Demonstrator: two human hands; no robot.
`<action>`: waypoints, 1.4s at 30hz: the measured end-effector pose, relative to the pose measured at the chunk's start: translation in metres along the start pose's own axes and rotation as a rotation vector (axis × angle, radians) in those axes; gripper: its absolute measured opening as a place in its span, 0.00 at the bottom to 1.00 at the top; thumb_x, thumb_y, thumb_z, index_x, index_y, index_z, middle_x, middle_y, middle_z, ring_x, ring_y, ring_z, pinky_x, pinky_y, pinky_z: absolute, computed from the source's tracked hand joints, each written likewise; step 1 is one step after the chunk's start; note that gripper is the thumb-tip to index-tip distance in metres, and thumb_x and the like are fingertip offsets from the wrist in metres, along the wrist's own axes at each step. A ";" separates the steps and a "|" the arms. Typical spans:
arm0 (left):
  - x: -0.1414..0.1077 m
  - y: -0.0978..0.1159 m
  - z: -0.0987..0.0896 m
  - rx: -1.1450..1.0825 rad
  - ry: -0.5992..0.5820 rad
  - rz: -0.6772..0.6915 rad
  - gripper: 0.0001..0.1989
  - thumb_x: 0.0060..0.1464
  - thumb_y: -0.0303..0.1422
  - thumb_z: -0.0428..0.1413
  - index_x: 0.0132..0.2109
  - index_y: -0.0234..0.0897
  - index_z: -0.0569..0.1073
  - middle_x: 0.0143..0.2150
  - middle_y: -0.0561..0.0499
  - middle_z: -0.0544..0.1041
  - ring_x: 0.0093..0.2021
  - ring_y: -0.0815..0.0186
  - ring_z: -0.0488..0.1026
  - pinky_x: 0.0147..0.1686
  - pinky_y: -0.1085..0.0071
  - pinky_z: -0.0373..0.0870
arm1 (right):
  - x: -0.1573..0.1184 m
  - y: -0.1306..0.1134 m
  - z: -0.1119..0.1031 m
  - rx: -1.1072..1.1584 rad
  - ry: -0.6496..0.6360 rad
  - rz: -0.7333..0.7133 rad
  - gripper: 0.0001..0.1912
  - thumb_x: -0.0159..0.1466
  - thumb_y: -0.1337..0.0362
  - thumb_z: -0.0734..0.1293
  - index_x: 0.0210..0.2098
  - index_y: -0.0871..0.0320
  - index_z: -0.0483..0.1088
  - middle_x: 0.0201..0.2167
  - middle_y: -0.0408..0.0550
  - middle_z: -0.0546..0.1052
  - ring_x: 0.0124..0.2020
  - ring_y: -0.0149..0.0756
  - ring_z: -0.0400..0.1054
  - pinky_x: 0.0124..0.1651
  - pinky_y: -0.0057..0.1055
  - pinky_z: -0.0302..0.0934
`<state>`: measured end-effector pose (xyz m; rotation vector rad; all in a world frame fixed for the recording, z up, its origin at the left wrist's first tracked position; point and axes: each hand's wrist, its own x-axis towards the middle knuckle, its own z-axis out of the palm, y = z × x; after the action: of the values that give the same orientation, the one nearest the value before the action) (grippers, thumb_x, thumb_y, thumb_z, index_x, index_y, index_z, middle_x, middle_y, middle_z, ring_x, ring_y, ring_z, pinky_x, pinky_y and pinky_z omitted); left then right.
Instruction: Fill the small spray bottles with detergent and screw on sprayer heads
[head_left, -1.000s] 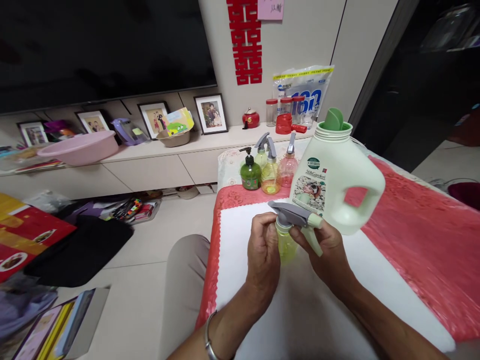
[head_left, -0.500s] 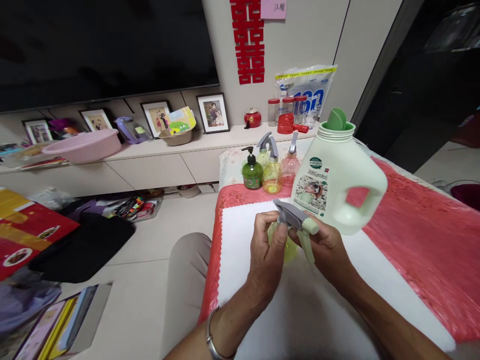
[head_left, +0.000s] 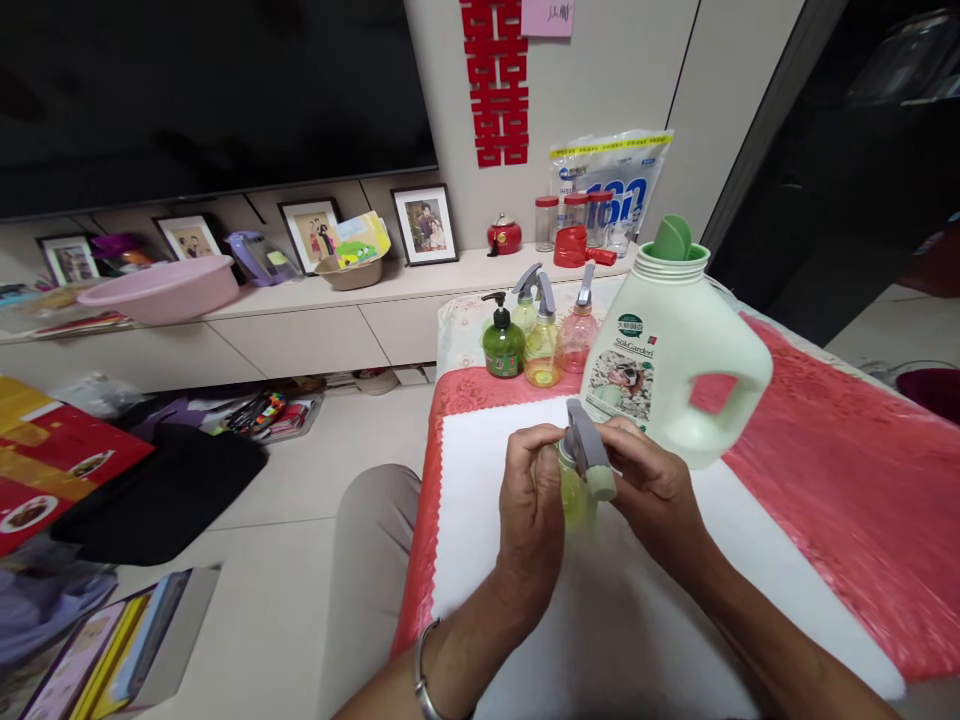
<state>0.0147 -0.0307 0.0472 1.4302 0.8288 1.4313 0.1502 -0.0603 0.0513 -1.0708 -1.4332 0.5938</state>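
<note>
Between my hands stands a small spray bottle (head_left: pixel 573 502) with a see-through yellow-green body. Its grey trigger sprayer head (head_left: pixel 585 438) has a pale green nozzle pointing toward me. My left hand (head_left: pixel 532 505) is closed round the bottle's left side near the neck. My right hand (head_left: pixel 651 485) has its bent fingers at the right side of the sprayer head; its fingertips are partly hidden behind it. Just beyond is a large pale green jug (head_left: pixel 675 340) with a green scoop-like piece (head_left: pixel 673 238) in its open mouth.
Behind the hands stand a green pump bottle (head_left: pixel 503 345), a yellow spray bottle (head_left: pixel 543 350), a pink spray bottle (head_left: pixel 577 335) and another pale one (head_left: pixel 525 312). A white mat (head_left: pixel 480 450) covers part of the red tablecloth (head_left: pixel 847 430). Jars (head_left: pixel 576 220) line the cabinet.
The sprayer head has turned on the bottle, its nozzle swinging from the right round toward me. My right hand has shifted slightly; my left hand keeps its hold.
</note>
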 end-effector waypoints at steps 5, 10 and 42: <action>0.001 -0.001 -0.009 0.129 -0.133 0.207 0.12 0.69 0.34 0.48 0.54 0.41 0.73 0.48 0.48 0.76 0.50 0.63 0.73 0.51 0.65 0.68 | -0.001 -0.002 0.003 -0.090 0.048 -0.068 0.11 0.69 0.62 0.70 0.50 0.56 0.74 0.33 0.44 0.64 0.35 0.26 0.61 0.37 0.22 0.58; 0.005 0.000 -0.017 0.156 -0.228 0.332 0.16 0.70 0.38 0.47 0.59 0.41 0.70 0.51 0.44 0.76 0.52 0.59 0.73 0.50 0.63 0.69 | 0.000 -0.005 0.005 -0.075 0.051 -0.024 0.10 0.69 0.60 0.70 0.47 0.56 0.73 0.33 0.43 0.65 0.34 0.26 0.62 0.37 0.22 0.58; -0.007 -0.022 -0.007 0.444 -0.157 0.405 0.12 0.65 0.33 0.52 0.54 0.37 0.69 0.45 0.42 0.80 0.47 0.57 0.78 0.47 0.60 0.76 | 0.000 -0.006 0.009 -0.042 0.089 0.015 0.13 0.66 0.62 0.70 0.30 0.61 0.66 0.31 0.43 0.63 0.33 0.25 0.59 0.36 0.21 0.55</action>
<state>0.0101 -0.0280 0.0236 2.1158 0.8188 1.4562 0.1399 -0.0611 0.0545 -1.1279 -1.3667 0.5227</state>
